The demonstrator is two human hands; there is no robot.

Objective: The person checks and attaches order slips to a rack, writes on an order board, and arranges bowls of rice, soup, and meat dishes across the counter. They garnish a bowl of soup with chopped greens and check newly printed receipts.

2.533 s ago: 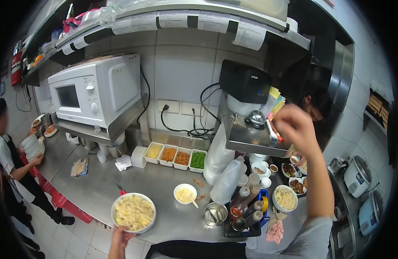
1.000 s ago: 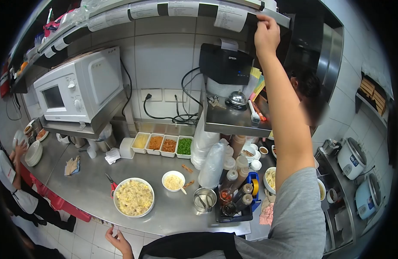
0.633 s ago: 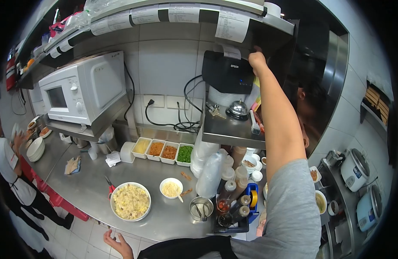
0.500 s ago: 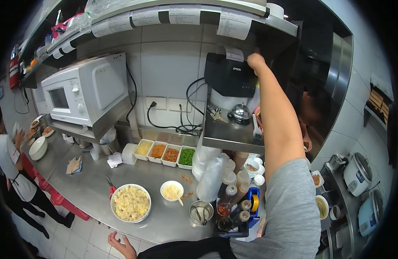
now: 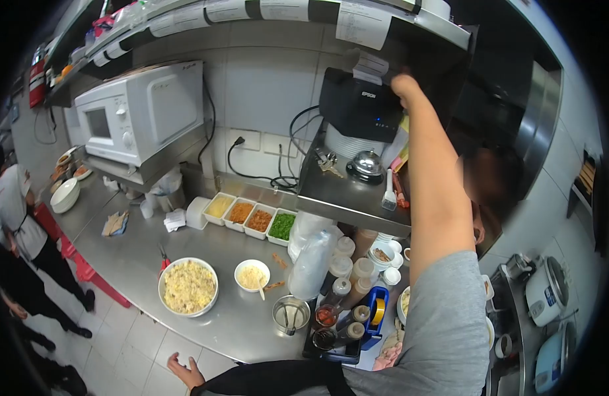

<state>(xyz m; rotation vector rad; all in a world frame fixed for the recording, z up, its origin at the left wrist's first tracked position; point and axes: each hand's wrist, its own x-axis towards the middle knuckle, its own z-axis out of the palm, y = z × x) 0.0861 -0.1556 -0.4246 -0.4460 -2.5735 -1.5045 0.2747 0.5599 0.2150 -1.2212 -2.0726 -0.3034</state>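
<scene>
My right arm reaches up along the right side, and my right hand (image 5: 405, 86) is at the upper right edge of a black receipt printer (image 5: 360, 105). Its fingers look curled in; anything in them is hidden. A strip of printed paper (image 5: 370, 66) sticks up from the printer's top, just left of that hand. Low at the counter's front edge, my left hand (image 5: 185, 371) is open and holds nothing, fingers apart. Above it stands a large white bowl (image 5: 215, 300) of yellowish chopped food, beside red-handled scissors (image 5: 164, 263).
A steel shelf (image 5: 318, 191) bears the printer, a call bell (image 5: 366, 165) and keys. Below are several bottles (image 5: 341, 290), a blue tape dispenser (image 5: 374, 335) and a steel pot (image 5: 291, 330). A microwave (image 5: 139, 112) stands left. People (image 5: 27, 211) stand at far left; another is right, by my arm.
The view has shifted, so the counter and bowls sit a little further left and higher. The printer's paper strip now leans and looks larger. My right hand stays beside the printer.
</scene>
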